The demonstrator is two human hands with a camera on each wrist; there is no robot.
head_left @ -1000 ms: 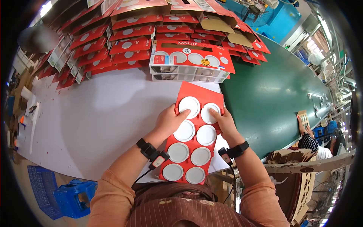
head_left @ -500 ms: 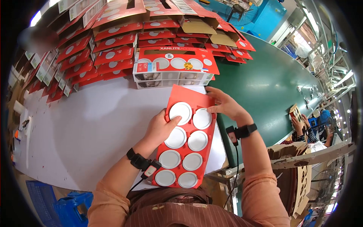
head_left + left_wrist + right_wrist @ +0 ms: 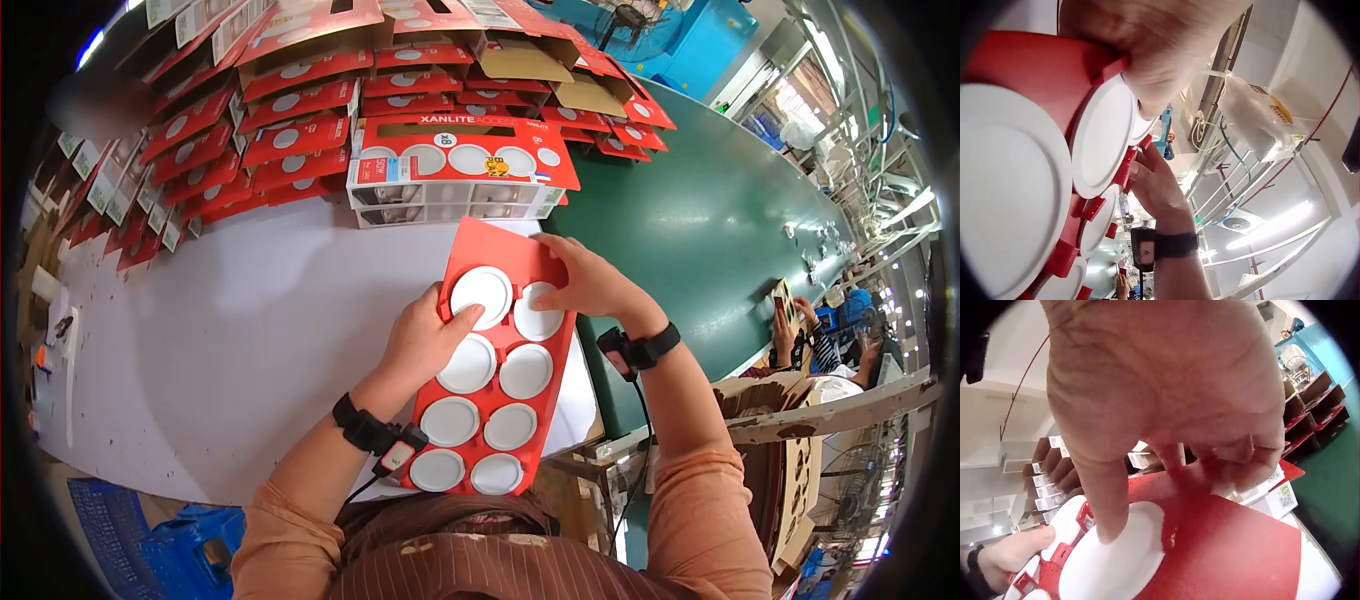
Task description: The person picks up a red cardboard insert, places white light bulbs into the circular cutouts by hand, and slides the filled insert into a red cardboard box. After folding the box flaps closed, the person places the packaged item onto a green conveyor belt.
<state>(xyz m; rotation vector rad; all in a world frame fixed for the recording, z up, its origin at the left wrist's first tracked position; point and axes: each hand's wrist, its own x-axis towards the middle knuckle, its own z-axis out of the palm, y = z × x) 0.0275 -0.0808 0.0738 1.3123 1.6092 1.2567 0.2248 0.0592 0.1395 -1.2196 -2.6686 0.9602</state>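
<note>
A red cardboard panel (image 3: pixel 500 385) carries several round white discs (image 3: pixel 481 297) in two columns, framed by small red tabs. It is held tilted over the near edge of the table, close to the person's body. My left hand (image 3: pixel 420 338) grips its left edge, the thumb lying on the upper left disc. At the upper right edge my right hand (image 3: pixel 592 282) holds the panel. Its thumb presses on the upper right disc (image 3: pixel 1116 553), while the other fingers (image 3: pixel 1235 469) reach over the panel's far edge and are partly hidden in the right wrist view.
Two printed red and white boxes (image 3: pixel 460 165) lie stacked just beyond the panel. Behind them rise piles of open red cartons (image 3: pixel 300 135). A green table (image 3: pixel 700 230) adjoins the white tabletop (image 3: pixel 240 330) at right; another person's hands (image 3: pixel 785 330) work there. Blue crates (image 3: pixel 195 540) stand lower left.
The right hand let go of the panel's right edge, lifted up and outward, then came back with its thumb on the upper right disc. The left hand has kept its hold.
</note>
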